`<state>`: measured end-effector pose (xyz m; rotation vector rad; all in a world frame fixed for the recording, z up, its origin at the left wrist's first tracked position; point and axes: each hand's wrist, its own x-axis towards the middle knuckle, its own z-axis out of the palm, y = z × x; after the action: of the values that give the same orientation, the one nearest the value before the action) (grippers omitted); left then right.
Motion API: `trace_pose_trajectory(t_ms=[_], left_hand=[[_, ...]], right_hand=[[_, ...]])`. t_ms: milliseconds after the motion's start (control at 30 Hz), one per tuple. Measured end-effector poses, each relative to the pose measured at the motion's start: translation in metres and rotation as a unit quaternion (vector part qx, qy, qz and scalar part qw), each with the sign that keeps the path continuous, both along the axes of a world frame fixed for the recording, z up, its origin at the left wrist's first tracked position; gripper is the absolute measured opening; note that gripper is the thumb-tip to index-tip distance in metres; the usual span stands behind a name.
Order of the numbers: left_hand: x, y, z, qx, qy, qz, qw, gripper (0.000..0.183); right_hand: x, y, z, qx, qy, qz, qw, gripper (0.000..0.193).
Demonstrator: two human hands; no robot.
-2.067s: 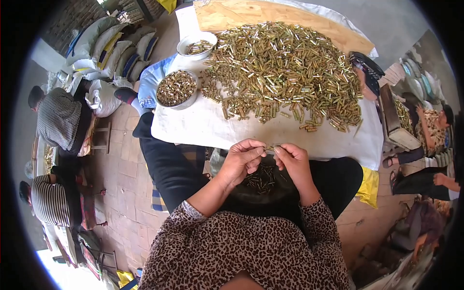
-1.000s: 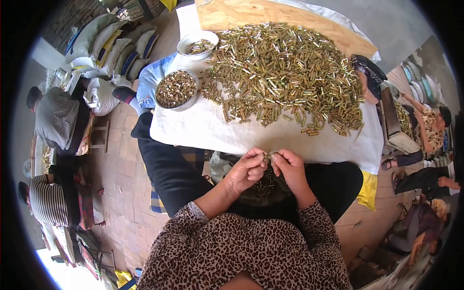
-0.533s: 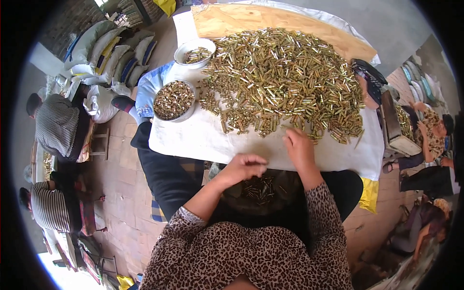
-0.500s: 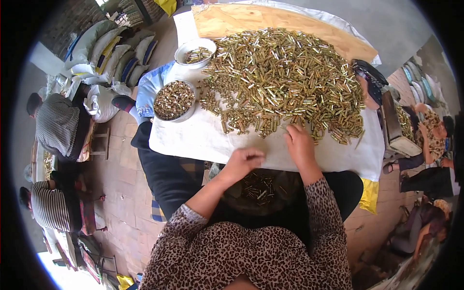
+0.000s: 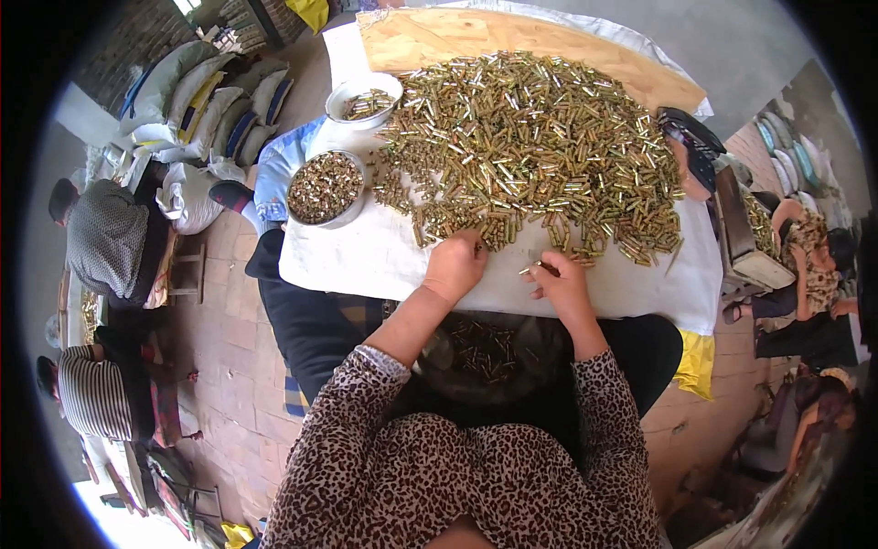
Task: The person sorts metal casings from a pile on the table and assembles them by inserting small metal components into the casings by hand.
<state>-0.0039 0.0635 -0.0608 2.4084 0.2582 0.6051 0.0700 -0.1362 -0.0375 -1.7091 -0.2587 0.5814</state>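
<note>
A wide heap of small gold-coloured metal tubes [image 5: 540, 137] covers much of the white cloth [image 5: 320, 263] before me. My left hand [image 5: 455, 265] reaches the heap's near edge, its fingers bent closed among short metal pieces; what they grip is hidden. Just right of it, above bare cloth, my right hand [image 5: 564, 285] pinches a slim gold-coloured metal tube [image 5: 528, 270] between thumb and fingers. Below the cloth's edge, between my knees, a dark container [image 5: 457, 384] holds many thin metal pieces [image 5: 489, 348].
At the left edge stand a bowl [image 5: 355, 216] full of short metal pieces and a white bowl [image 5: 395, 107] of tubes. A wooden board [image 5: 521, 32] lies behind the heap. A wooden box [image 5: 759, 273] is at right. Other people sit on both sides; sacks [image 5: 197, 101] are stacked far left.
My left hand has moved forward to the heap's near edge. My right hand has drawn back a little from the heap, a metal tube now showing in its fingers.
</note>
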Motion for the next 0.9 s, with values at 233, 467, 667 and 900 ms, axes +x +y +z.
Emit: trace_pose_trajectory(t_ms=[233, 467, 667, 900], left_hand=[[-0.053, -0.032, 0.05, -0.68, 0.106, -0.093, 0.719, 0.013], [-0.079, -0.049, 0.059, -0.705, 0.069, -0.081, 0.701, 0.013], [-0.084, -0.054, 0.068, -0.698, 0.079, -0.072, 0.708, 0.017], [-0.089, -0.051, 0.078, -0.713, 0.076, -0.075, 0.693, 0.016]], right_hand=[[-0.049, -0.01, 0.033, 0.104, 0.098, -0.021, 0.99, 0.016], [-0.07, -0.008, 0.038, 0.123, 0.057, -0.025, 0.99, 0.017], [-0.082, -0.003, 0.04, 0.097, 0.001, -0.035, 0.995, 0.017], [-0.083, -0.005, 0.044, 0.105, -0.011, -0.05, 0.993, 0.021]])
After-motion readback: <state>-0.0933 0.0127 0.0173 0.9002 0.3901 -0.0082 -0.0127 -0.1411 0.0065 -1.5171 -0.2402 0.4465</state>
